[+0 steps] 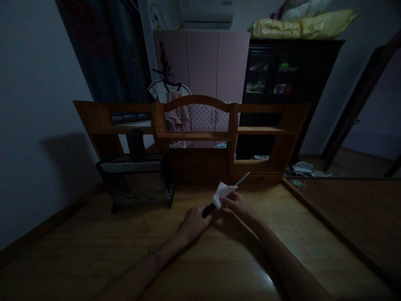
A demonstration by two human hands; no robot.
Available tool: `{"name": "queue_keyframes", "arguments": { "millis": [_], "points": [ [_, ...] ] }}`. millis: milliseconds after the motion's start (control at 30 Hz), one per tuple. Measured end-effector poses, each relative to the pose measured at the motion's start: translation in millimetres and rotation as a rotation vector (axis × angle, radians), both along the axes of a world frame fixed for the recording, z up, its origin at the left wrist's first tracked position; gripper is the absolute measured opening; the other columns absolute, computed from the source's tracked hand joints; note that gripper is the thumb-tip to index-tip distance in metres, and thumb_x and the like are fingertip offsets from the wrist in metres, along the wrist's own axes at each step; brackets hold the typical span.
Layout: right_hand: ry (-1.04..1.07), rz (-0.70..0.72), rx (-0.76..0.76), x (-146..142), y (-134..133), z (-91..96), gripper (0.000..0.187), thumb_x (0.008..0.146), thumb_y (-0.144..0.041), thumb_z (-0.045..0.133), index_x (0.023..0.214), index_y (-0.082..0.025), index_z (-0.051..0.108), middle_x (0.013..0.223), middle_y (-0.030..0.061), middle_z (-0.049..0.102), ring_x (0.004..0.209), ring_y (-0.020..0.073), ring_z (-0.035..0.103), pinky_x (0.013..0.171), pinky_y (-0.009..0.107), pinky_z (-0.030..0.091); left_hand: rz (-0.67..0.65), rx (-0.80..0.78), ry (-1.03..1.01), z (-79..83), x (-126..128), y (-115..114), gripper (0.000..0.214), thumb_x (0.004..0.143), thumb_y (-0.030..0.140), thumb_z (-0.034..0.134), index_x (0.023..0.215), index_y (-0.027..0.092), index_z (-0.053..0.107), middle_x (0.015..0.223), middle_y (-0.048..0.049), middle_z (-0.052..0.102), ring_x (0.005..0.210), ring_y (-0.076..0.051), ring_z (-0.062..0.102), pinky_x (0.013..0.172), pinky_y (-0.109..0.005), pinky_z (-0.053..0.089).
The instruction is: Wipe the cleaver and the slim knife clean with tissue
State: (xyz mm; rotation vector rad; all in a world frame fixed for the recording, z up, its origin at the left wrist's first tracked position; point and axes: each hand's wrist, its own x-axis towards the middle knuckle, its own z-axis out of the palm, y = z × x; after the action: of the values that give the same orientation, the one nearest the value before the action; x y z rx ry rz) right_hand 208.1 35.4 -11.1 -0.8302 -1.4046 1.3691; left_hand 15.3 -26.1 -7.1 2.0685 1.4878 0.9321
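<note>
My left hand (pixel 194 220) is closed round the black handle of a slim tool (pixel 209 210) with a narrow metal blade or shaft. Its metal end (pixel 242 179) points up and to the right; in the dim light I cannot tell whether it is a knife or a screwdriver. My right hand (pixel 237 205) pinches a white tissue (pixel 223 192) wrapped around the middle of the tool. Both hands are close together above the wooden surface (pixel 188 259). The tissue hides the part of the metal just beyond the handle.
A dark heater-like appliance (pixel 138 184) stands on the left of the surface. Behind it runs a wooden shelf unit (pixel 200 136). Farther back are a pink wardrobe (pixel 202 62), a black cabinet (pixel 291 71) and hanging clothes (pixel 169 92). A wooden ledge (pixel 332 228) borders the right side.
</note>
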Motion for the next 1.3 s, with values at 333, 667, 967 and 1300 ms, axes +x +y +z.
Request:
{"name": "queue_keyframes", "arguments": {
  "millis": [333,667,967,1300],
  "points": [
    [0.036,0.113,0.008,2.1,-9.6,6.7,0.048,0.058,-0.027,0.086,0.1,-0.019,0.065,0.102,0.0081,0.071,0.096,0.0256,0.066,0.088,0.04,0.049,0.02,-0.015,-0.012,3.1,1.7,-0.5,0.028,0.084,0.034,0.055,0.1,0.018,0.071,0.089,-0.0067,0.073,0.078,-0.021,0.065,0.07,-0.027,0.046],
    [0.023,0.014,0.038,2.6,-0.1,0.2,0.03,0.057,-0.025,0.082,0.083,-0.018,0.069,0.087,0.0049,0.072,0.085,0.0235,0.066,0.083,0.037,0.049,0.012,0.025,0.006,2.2,1.3,-2.3,0.024,0.085,0.029,0.053,0.097,0.018,0.07,0.084,-0.0061,0.071,0.074,-0.019,0.064,0.067,-0.025,0.043],
    [0.03,-0.008,0.034,1.8,3.9,-8.8,0.02,0.058,-0.028,0.078,0.073,-0.018,0.069,0.074,0.0023,0.07,0.07,0.0195,0.063,0.072,0.034,0.05,0.027,0.02,0.017,5.7,2.0,-3.9,0.026,0.083,0.022,0.052,0.102,0.019,0.07,0.088,-0.0066,0.071,0.079,-0.02,0.065,0.071,-0.025,0.044],
    [0.029,0.013,0.031,0.6,-3.6,0.8,0.02,0.061,-0.027,0.077,0.078,-0.019,0.072,0.083,0.0039,0.072,0.083,0.0229,0.065,0.081,0.035,0.05,0.033,0.02,0.03,7.1,2.5,-4.5,0.03,0.082,0.021,0.054,0.108,0.02,0.068,0.093,-0.0071,0.072,0.085,-0.021,0.065,0.075,-0.027,0.045]
  ]
}}
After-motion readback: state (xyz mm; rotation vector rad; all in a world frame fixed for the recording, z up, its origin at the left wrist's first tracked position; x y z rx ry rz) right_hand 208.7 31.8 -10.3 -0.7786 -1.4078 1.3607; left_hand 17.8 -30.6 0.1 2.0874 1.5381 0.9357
